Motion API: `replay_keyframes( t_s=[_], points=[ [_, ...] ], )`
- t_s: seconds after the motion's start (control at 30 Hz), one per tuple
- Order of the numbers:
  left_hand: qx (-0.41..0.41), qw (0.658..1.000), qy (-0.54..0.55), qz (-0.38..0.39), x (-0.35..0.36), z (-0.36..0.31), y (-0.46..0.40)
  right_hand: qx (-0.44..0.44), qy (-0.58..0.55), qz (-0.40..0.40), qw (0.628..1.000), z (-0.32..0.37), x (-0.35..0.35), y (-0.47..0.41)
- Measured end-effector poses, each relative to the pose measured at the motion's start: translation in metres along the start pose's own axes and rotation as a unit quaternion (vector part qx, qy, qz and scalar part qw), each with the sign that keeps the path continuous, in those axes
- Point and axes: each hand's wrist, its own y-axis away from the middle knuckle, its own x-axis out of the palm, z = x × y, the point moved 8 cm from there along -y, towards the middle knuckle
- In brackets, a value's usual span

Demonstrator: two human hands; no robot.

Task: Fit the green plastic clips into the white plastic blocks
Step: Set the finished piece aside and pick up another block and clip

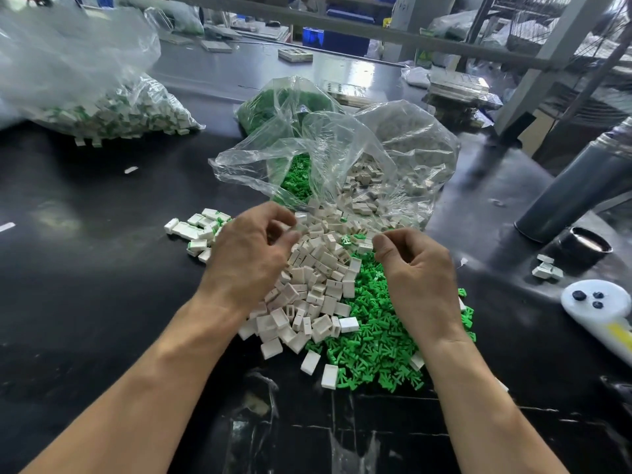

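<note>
A heap of white plastic blocks [318,285] spills from an open clear bag [342,159] onto the black table. Loose green plastic clips [376,340] lie in a pile beside it, on the right. My left hand [249,258] hovers over the top of the white heap with curled fingers, and a white block shows between its thumb and fingers. My right hand [413,271] is over the seam between blocks and clips. Its thumb and forefinger are pinched together, and nothing shows between them. Several fitted blocks with green inserts [198,230] lie left of my left hand.
A big clear bag of fitted blocks [113,111] sits at the far left. A bag of green clips [273,100] stands behind the open bag. A grey cylinder [578,186], a black cup [586,246], a few loose blocks [546,270] and a white handled device [605,313] are at the right.
</note>
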Motion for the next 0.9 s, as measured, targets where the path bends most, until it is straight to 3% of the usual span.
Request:
replay_keyframes(
  t_s=[0.27,0.5,0.7,0.9],
  points=[
    [-0.084,0.959,-0.245,-0.112,-0.037,0.042,-0.019,0.017,0.066,-0.013,0.998,-0.008,-0.007,-0.003],
    [-0.116,0.937,-0.298,-0.143,-0.05,0.052,-0.018,0.03,0.107,-0.014,0.994,-0.011,-0.013,-0.005],
    [-0.095,0.957,-0.258,-0.093,-0.039,0.042,-0.019,0.045,0.138,-0.006,0.989,-0.012,-0.018,-0.007],
    [-0.174,0.962,-0.205,0.051,-0.021,0.05,-0.01,0.065,0.168,0.025,0.983,-0.012,-0.021,-0.007]
  ],
)
